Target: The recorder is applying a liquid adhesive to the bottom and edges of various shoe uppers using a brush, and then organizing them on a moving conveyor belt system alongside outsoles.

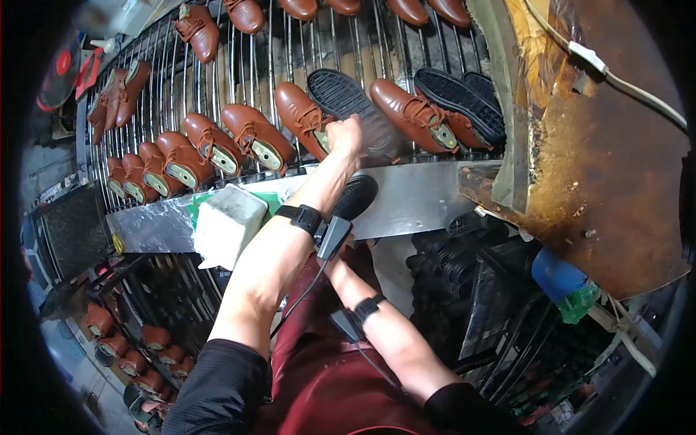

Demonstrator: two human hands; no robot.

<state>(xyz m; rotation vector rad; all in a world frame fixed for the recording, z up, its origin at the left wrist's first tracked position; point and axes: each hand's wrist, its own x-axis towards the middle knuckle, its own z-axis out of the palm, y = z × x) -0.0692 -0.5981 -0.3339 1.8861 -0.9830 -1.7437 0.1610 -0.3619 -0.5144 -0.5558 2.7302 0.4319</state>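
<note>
While the left hand (344, 136) curls at a blurred black-soled shoe (338, 93) beyond the metal ledge (420, 199), the right hand (335, 267) is mostly hidden on the ledge's near side; neither grip can be told. Holding the shoe low on its sides should limit scuffs.

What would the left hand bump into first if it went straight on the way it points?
Probably the shoe with its black sole up, just beyond the left hand; they may already touch, since blur there makes contact and depth unclear.
</note>
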